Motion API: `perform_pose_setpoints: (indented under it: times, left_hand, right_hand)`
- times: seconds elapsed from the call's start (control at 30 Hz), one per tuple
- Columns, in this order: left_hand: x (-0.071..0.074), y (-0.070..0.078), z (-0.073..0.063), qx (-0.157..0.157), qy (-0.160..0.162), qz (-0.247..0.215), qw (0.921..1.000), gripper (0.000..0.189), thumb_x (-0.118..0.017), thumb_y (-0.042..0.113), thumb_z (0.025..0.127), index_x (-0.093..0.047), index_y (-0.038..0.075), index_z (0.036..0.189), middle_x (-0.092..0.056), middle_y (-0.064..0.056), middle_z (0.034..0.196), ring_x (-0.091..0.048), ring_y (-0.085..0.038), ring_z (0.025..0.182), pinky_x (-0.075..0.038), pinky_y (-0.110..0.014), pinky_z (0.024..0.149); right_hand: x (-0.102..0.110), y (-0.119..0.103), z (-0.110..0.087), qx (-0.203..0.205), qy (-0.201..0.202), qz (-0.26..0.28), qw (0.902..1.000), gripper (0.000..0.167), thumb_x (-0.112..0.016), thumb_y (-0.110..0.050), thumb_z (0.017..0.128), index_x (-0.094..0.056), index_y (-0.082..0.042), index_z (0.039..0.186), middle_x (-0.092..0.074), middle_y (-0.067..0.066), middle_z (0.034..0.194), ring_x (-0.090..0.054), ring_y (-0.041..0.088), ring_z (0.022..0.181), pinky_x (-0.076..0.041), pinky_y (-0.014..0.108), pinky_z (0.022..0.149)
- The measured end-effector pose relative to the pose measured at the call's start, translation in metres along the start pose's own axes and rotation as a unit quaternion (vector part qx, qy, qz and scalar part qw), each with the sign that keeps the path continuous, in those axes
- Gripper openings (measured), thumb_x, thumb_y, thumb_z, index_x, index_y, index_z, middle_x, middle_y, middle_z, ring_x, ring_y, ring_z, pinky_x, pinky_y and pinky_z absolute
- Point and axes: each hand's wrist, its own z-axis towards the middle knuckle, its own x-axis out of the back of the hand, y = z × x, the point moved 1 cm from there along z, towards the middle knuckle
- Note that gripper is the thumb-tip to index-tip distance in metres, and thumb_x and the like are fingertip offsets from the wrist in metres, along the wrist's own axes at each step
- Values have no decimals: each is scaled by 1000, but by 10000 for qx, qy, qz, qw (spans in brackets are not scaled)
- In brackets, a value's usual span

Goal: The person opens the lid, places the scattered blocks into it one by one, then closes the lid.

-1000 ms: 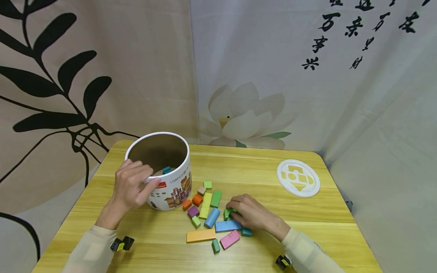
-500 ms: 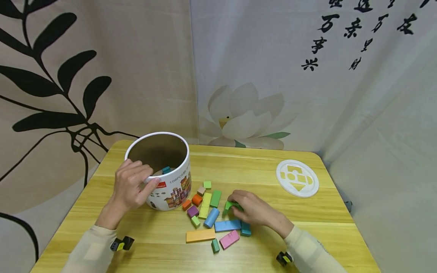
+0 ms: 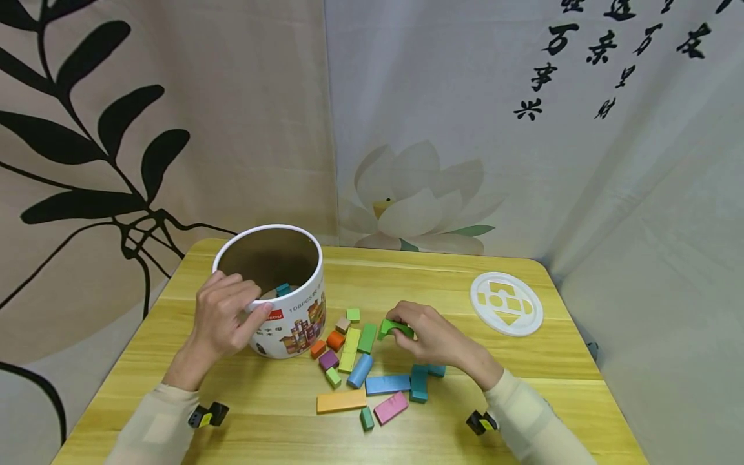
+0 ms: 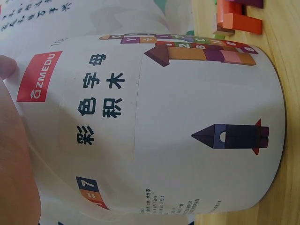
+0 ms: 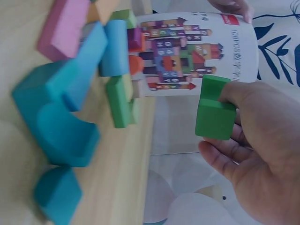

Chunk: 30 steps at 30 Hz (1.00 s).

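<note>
Green block point(image 5: 215, 118) higher, in right grip point(image 3: 429, 334)

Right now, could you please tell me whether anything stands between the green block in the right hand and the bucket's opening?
The right side of the bucket does, facing the green block. Loose blocks lie lower, on the table; the left hand grips the bucket farther left.

Screened-off indoor setting, type unclear, lotus-print curtain point(image 3: 442, 97), wooden table point(image 3: 267, 407)

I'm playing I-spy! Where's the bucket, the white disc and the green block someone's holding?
Bucket point(image 3: 298, 321), head view: printed outer wall.
White disc point(image 3: 529, 321), head view: rim.
Held green block point(image 5: 215, 119), right wrist view: square face.
</note>
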Motion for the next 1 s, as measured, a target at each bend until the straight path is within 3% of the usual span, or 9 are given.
perform_pose_setpoints:
  times: [0.2,0.43,0.6,1.0]
  left_hand:
    - [0,0,0,12,13,-7,10000,50,-53,47,102,-46,18,62,-43,6,53,-32,-11,57,-26,-34,68]
    - [0,0,0,26,17,-23,10000,51,-54,48,102,-45,19,61,-41,7,53,-31,-10,57,-26,-33,68]
    - [0,1,0,19,22,-17,10000,52,-53,49,103,-45,18,61,-41,6,53,-31,-10,58,-25,-33,68]
    - [0,1,0,-2,27,-21,10000,54,-52,50,105,-46,18,61,-43,6,53,-31,-10,58,-26,-33,67]
  right_hand:
    - [15,-3,13,170,244,87,9995,16,-73,-5,104,-74,-6,120,-73,2,102,-63,12,83,-54,21,75]
    - [31,-9,32,393,498,163,9979,15,-71,-4,105,-73,-5,119,-74,5,102,-65,13,85,-61,34,75]
    - [40,-14,45,578,617,106,9964,14,-71,-4,104,-72,-5,119,-73,5,102,-64,11,86,-58,27,77]
    - [49,-25,78,878,866,6,9924,19,-73,-2,101,-73,-3,121,-77,7,106,-69,13,90,-62,31,81]
